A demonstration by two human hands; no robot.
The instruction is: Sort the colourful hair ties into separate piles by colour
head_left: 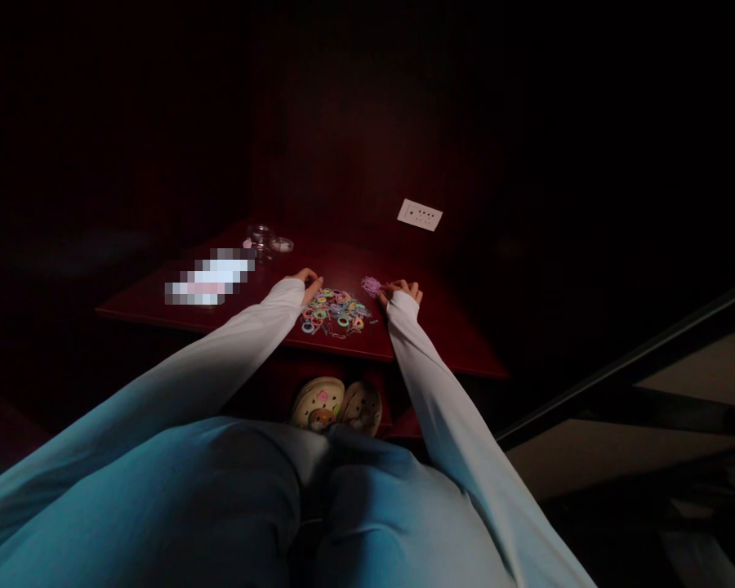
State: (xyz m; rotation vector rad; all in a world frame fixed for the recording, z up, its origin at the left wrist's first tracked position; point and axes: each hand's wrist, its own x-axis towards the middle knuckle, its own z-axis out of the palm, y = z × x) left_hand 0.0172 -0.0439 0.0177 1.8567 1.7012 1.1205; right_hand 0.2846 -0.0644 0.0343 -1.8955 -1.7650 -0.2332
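Near the middle of the frame, a heap of small coloured rings (336,311) lies on a dark red table (429,327). The left hand (309,283) sits at the heap's upper left edge, fingers curled down onto the nearest rings; the light is too dim to tell whether they pinch one or only touch. The right hand (403,291) is just right of the heap, apart from it, with fingers bent toward a small purple cluster (371,285) that lies against its fingertips on the left side. Whether that hand grips the cluster or merely rests at it cannot be told. The cluster stands between the two hands, just above and right of the heap.

Both arms come up from the lower frame in pale sleeves. Left of the hands, toward the upper left of the table, stands a clear jar (260,238) with a lid (281,244) beside it. A white plate (420,215) with small holes shows above and right of the right hand. Below the table edge, two light shoes (336,405) are in view.
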